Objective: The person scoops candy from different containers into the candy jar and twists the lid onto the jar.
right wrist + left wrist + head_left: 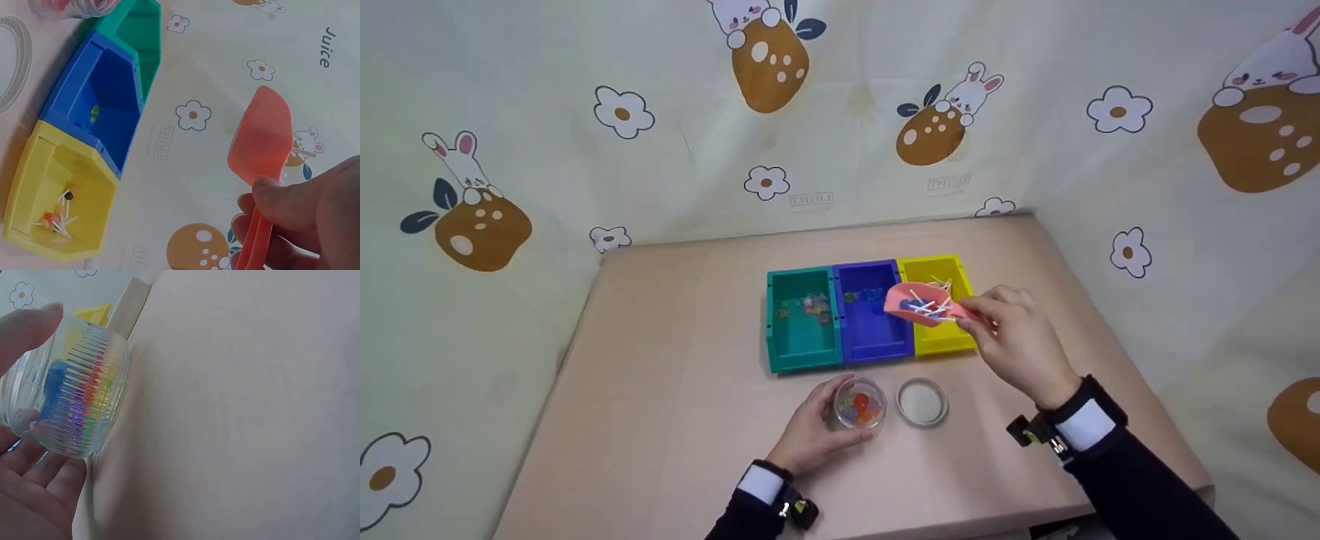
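My right hand (1024,341) grips the handle of a pink scoop (897,298), held up over the yellow bin (949,342). White sticks and blue pieces (924,306) lie in the scoop; in the right wrist view one stick pokes past its edge. A clear ribbed jar (860,421) sits in my left hand (814,429), thumb on one side and fingers on the other. Colored beads (862,402) fill part of the jar, which has no lid on it. From the left wrist, the jar (84,394) appears tilted sideways.
A blue bin (877,350) and a green bin (804,360) adjoin the yellow one, both with small beads inside. More white sticks (63,225) lie in the yellow bin. A round lid (922,403) rests right of the jar. Patterned cloth (690,150) hangs behind the table.
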The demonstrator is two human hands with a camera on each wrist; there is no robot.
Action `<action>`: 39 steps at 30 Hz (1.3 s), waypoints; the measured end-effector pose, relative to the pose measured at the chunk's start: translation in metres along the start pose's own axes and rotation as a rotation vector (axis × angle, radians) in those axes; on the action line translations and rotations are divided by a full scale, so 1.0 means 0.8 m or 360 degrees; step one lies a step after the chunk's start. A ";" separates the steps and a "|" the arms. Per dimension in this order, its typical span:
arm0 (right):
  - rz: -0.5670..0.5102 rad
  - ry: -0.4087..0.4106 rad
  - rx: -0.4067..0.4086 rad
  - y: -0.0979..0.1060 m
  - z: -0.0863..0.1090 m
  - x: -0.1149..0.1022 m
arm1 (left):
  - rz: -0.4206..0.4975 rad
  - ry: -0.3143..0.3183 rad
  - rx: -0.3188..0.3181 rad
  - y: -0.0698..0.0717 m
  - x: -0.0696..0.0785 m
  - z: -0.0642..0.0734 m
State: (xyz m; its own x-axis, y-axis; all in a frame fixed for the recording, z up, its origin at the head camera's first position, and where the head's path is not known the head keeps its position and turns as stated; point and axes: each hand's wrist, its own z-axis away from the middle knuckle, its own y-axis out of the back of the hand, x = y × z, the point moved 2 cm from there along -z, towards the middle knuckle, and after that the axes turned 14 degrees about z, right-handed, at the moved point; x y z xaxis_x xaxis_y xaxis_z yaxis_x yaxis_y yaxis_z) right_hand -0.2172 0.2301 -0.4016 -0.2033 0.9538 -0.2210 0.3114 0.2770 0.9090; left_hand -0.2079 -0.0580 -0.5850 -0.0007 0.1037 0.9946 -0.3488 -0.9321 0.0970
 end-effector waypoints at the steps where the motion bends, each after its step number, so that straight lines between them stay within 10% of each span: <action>1: 0.0001 0.0022 -0.0007 -0.001 0.001 -0.002 | -0.0003 0.0013 0.0001 0.000 0.000 0.000; 24: 0.0298 0.0581 -0.0230 -0.040 0.019 -0.054 | 0.0028 0.0012 -0.0004 0.000 0.000 -0.001; 39: 0.0288 0.0577 -0.0147 -0.029 0.020 -0.063 | 0.0076 -0.0012 -0.0020 0.002 0.001 -0.002</action>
State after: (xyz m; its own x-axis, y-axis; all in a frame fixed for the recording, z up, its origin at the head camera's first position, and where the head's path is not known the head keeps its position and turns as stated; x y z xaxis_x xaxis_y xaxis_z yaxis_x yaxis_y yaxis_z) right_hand -0.1989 0.1774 -0.4169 -0.4722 0.8788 0.0688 0.2906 0.0815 0.9534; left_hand -0.2095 -0.0588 -0.5845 -0.0105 0.0566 0.9983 -0.3605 -0.9315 0.0490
